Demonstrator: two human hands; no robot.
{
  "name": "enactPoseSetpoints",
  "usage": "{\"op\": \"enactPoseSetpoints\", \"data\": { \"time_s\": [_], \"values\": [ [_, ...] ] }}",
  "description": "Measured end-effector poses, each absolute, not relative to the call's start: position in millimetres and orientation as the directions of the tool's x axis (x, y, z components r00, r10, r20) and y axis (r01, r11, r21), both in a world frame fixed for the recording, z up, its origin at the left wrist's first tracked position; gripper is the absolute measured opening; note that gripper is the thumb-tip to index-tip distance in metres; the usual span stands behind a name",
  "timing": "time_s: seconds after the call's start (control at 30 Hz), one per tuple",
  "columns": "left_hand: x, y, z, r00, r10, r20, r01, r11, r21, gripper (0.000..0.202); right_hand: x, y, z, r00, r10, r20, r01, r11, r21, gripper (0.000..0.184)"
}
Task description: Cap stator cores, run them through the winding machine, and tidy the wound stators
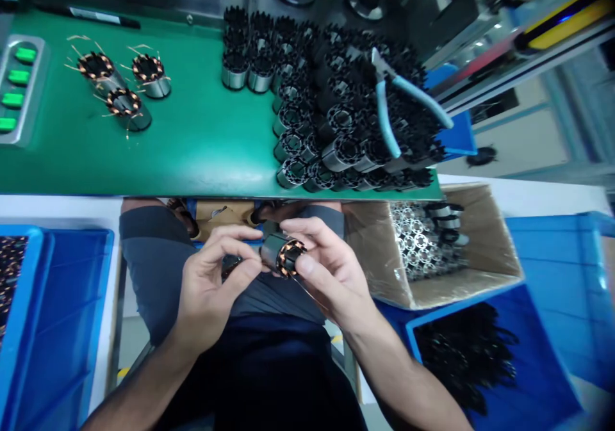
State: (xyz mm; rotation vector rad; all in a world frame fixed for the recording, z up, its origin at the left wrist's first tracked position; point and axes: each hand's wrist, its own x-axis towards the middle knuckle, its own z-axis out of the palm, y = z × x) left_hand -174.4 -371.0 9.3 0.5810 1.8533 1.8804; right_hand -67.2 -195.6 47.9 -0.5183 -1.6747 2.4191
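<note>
A motor stator (275,252), a dark metal cylinder with copper windings at its right end, is held above my lap. My right hand (331,264) grips it, with the thumb at the wound end and the fingers behind. A thin wire runs from that end below the right thumb. My left hand (216,277) is closed in a pinch, thumb and forefinger tips meeting at the stator's left end; what lies between them is hidden. Something dark shows inside the curl of the left fingers.
Wound stators (125,107) with loose wire ends stand left on the green mat (206,143). Rows of unwound stators (293,120) fill its right, with blue-handled cutters (387,114) on top. A carton (372,252) of metal cores and blue bins (538,354) flank my right; more bins (72,316) left.
</note>
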Motion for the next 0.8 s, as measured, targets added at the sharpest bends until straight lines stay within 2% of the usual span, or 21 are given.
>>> {"op": "enactPoseSetpoints", "data": {
  "time_s": [0.07, 0.13, 0.27, 0.33, 0.4, 0.5, 0.63, 0.7, 0.73, 0.77, 0.8],
  "values": [
    [-174, -376, -10, -0.823, 0.551, -0.137, -0.182, -0.028, 0.983, 0.02, -63, -192, 48, -0.944, 0.283, -0.17, 0.039, -0.415, -0.909, 0.043],
    [-178, -381, -18, -0.826, 0.532, -0.189, -0.239, -0.027, 0.971, 0.021, -59, -190, 50, -0.943, 0.278, -0.181, 0.062, -0.388, -0.919, 0.044],
    [-191, -384, 11, -0.739, 0.667, -0.09, -0.16, -0.045, 0.986, 0.014, -59, -193, 49, -0.95, 0.223, -0.217, 0.143, -0.304, -0.942, 0.045],
    [-192, -382, 28, -0.714, 0.695, -0.083, -0.167, -0.055, 0.984, 0.007, -60, -196, 45, -0.954, 0.192, -0.231, 0.171, -0.285, -0.943, 0.047],
    [-187, -382, 32, -0.721, 0.683, -0.12, -0.21, -0.05, 0.976, 0.009, -61, -199, 42, -0.956, 0.171, -0.238, 0.182, -0.29, -0.94, 0.047],
    [-176, -387, 12, -0.724, 0.658, -0.207, -0.315, -0.048, 0.948, 0.017, -58, -201, 38, -0.966, 0.138, -0.22, 0.155, -0.374, -0.914, 0.046],
    [-176, -401, -24, -0.78, 0.529, -0.334, -0.39, 0.005, 0.921, 0.027, -50, -198, 38, -0.972, 0.145, -0.187, 0.092, -0.495, -0.864, 0.047],
    [-182, -408, -25, -0.812, 0.504, -0.295, -0.334, 0.012, 0.942, 0.026, -48, -197, 39, -0.968, 0.177, -0.177, 0.072, -0.483, -0.873, 0.048],
    [-184, -410, -20, -0.822, 0.52, -0.232, -0.27, 0.002, 0.963, 0.028, -48, -197, 39, -0.966, 0.189, -0.175, 0.068, -0.468, -0.881, 0.049],
    [-186, -411, -11, -0.822, 0.55, -0.146, -0.181, -0.009, 0.983, 0.041, -48, -197, 39, -0.965, 0.195, -0.175, 0.069, -0.455, -0.888, 0.049],
    [-186, -411, 0, -0.807, 0.588, -0.052, -0.076, -0.016, 0.997, 0.063, -49, -199, 39, -0.965, 0.194, -0.177, 0.074, -0.444, -0.893, 0.05]
  ]
}}
